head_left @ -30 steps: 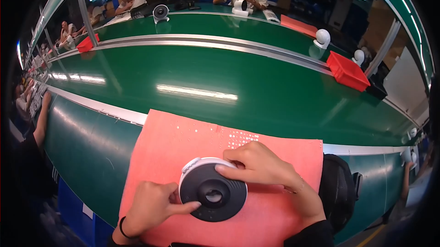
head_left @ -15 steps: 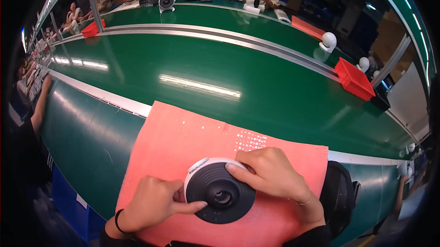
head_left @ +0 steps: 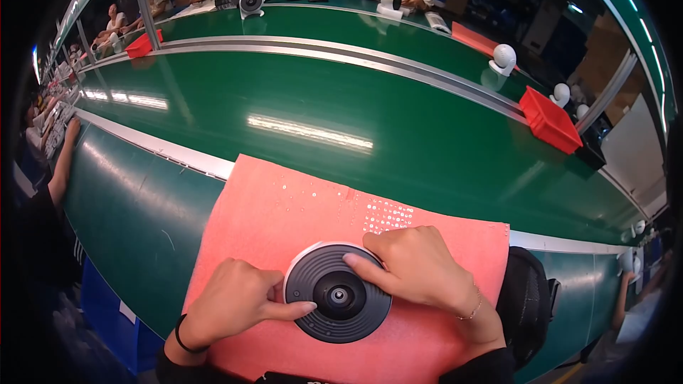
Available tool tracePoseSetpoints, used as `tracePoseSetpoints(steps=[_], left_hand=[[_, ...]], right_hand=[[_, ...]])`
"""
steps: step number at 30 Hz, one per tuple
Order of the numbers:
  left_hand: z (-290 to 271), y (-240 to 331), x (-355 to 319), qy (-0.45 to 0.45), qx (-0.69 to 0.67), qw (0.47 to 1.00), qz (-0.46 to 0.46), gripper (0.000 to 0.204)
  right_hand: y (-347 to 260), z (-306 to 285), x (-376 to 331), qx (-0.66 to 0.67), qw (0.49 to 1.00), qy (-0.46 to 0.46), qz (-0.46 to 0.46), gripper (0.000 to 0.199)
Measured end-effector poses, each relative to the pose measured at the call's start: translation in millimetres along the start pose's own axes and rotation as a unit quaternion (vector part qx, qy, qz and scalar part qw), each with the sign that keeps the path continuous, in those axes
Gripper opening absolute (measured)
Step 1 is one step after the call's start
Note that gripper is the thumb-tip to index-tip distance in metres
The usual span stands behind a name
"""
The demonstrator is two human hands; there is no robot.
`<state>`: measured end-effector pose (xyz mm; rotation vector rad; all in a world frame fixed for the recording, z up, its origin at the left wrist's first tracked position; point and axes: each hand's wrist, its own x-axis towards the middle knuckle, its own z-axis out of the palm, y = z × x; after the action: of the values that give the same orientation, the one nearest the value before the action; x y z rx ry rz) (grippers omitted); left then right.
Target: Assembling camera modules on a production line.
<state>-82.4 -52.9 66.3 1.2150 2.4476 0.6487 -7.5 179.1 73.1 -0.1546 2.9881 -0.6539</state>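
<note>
The left hand (head_left: 235,300) and right hand (head_left: 421,268), thumbs on top, pinch the round unit (head_left: 340,296) between them, whose dark ribbed face (head_left: 348,328) looks to me already seated in its white shell (head_left: 306,252), with small pieces (head_left: 388,214) left loose beyond the right hand.

Our green worktop (head_left: 142,220) carries a pink mat (head_left: 242,227) that overlaps its pale edge strip (head_left: 213,166); on the mat we see small shiny pieces (head_left: 388,215), many grouped in rows, others scattered.
</note>
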Motion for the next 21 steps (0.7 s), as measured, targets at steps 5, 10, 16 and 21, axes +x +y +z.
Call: tracePoseSetpoints(steps=[5, 10, 16, 21], left_hand=[[-3, 1, 2, -0.008, -0.011, 1.000, 0.001, 0.051], [-3, -1, 1, -0.017, -0.002, 1.000, -0.006, 0.051], [-3, -1, 1, -0.019, -0.004, 1.000, -0.004, 0.051], [0, -4, 1, -0.004, -0.009, 1.000, 0.013, 0.051]], right_hand=[[-2, 1, -2, -0.003, 0.959, 0.178, -0.221, 0.053], [-14, 1, -12, 0.033, 0.954, 0.151, -0.259, 0.046], [-13, 5, -16, 0.109, 0.943, 0.077, -0.304, 0.036], [-20, 7, -17, 0.133, 0.931, 0.064, -0.333, 0.041]])
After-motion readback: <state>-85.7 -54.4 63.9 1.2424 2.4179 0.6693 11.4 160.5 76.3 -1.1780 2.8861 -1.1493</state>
